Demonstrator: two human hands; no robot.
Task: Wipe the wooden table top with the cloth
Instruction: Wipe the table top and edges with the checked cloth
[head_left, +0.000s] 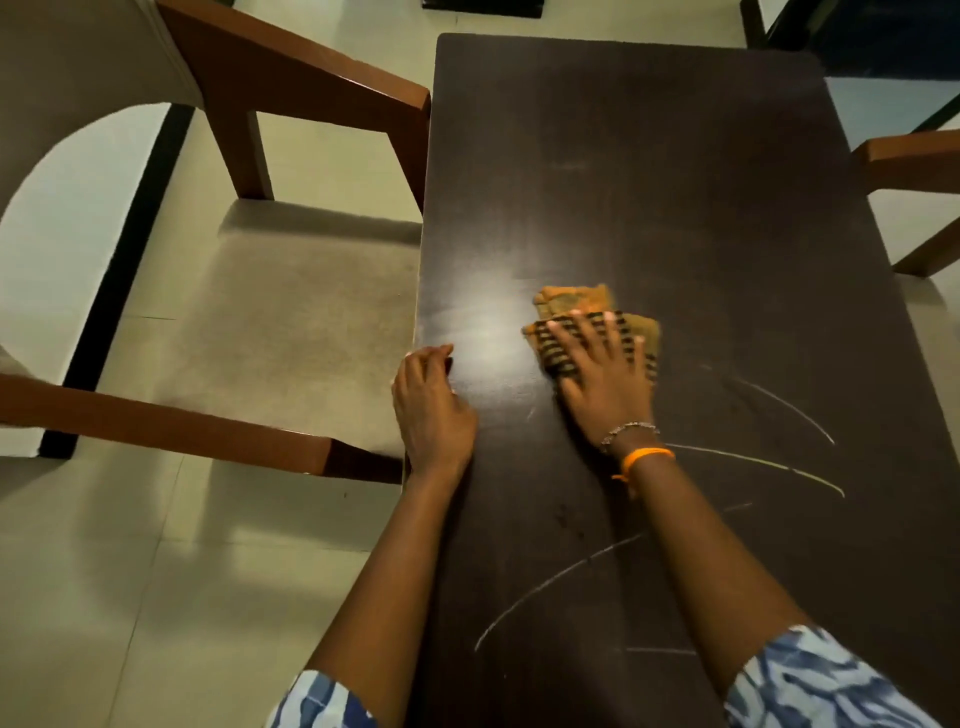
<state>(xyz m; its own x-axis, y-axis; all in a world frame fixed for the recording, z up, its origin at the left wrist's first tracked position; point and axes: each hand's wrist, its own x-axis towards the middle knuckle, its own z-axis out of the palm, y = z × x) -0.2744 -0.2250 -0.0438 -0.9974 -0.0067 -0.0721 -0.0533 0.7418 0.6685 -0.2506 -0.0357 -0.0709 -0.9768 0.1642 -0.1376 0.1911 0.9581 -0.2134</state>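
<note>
Right hand (602, 379) flat on cloth (576, 306)

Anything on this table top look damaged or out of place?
Yes. Several pale curved lines arc across the near half of the dark table top, like scratches or chalky marks; which, the view cannot settle. The right hand presses the cloth just beyond them; the left hand grips the table's edge.

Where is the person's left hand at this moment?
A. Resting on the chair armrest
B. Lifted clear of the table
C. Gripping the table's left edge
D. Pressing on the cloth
C: the left hand curls over the left edge of the table, while the right hand presses the cloth.
</note>
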